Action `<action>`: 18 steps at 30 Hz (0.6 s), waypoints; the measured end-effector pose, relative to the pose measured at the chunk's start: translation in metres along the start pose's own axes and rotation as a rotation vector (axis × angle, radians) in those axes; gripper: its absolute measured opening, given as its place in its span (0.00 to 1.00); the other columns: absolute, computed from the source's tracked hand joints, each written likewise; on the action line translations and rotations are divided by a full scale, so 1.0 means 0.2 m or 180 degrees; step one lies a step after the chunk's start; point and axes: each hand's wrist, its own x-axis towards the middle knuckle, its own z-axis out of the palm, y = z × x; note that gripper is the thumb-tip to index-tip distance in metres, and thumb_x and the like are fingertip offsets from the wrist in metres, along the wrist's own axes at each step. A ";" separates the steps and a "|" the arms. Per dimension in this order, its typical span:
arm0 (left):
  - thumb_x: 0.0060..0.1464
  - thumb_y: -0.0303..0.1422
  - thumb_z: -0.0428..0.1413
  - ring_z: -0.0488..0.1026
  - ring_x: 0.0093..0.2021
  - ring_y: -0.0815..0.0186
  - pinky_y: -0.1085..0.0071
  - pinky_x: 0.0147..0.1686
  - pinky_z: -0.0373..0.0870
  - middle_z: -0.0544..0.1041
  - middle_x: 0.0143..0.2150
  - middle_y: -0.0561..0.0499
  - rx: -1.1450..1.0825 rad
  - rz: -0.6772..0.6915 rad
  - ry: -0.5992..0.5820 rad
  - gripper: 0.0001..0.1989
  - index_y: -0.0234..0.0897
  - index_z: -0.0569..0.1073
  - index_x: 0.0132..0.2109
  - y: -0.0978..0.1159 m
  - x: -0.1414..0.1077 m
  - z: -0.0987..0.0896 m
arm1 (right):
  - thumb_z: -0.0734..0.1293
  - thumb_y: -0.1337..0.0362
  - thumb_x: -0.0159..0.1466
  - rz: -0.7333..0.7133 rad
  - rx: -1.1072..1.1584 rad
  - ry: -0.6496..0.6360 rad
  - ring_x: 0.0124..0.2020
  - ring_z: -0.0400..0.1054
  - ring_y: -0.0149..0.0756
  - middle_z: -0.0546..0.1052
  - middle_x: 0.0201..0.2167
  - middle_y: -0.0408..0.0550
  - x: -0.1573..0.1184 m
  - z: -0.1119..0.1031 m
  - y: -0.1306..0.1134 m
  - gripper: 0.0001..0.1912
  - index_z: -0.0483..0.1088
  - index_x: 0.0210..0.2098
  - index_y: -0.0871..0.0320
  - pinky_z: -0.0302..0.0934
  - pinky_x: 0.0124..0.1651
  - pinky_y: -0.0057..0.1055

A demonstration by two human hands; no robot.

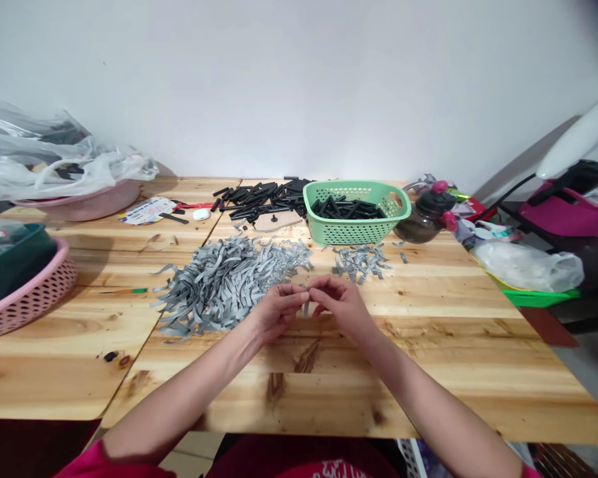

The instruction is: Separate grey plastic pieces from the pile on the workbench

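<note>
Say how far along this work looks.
Looks done: a small pile of flat grey strips, to the right. In hand: the left hand and right hand pinch one short grey strip. Still left: a far larger tangled heap of grey strips.

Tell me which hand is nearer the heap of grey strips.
Left. The left hand is right at the lower right edge of the heap of grey strips. The right hand is farther away, on the left hand's other side from the heap.
</note>
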 end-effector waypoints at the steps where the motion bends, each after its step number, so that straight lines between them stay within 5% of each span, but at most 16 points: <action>1: 0.31 0.32 0.72 0.47 0.14 0.84 0.81 0.12 0.37 0.64 0.17 0.58 0.0002 0.0016 0.0015 0.16 0.30 0.76 0.26 0.00 0.00 0.00 | 0.72 0.58 0.57 -0.0063 -0.0026 0.0036 0.28 0.67 0.28 0.74 0.30 0.45 0.00 0.00 0.00 0.11 0.74 0.33 0.59 0.70 0.28 0.25; 15: 0.29 0.32 0.73 0.48 0.14 0.83 0.81 0.13 0.37 0.64 0.16 0.58 0.0166 0.0047 0.0021 0.17 0.29 0.73 0.24 -0.01 -0.02 0.01 | 0.71 0.58 0.58 -0.0298 -0.0407 0.0128 0.26 0.68 0.29 0.73 0.25 0.44 -0.02 -0.02 -0.02 0.10 0.71 0.29 0.59 0.67 0.30 0.26; 18: 0.32 0.33 0.72 0.44 0.14 0.84 0.83 0.13 0.37 0.58 0.15 0.61 0.0050 0.0079 -0.0012 0.17 0.30 0.72 0.25 0.00 -0.01 -0.02 | 0.71 0.61 0.58 -0.0449 -0.0556 -0.0070 0.36 0.71 0.33 0.75 0.34 0.46 -0.02 -0.02 -0.02 0.14 0.71 0.43 0.56 0.68 0.35 0.27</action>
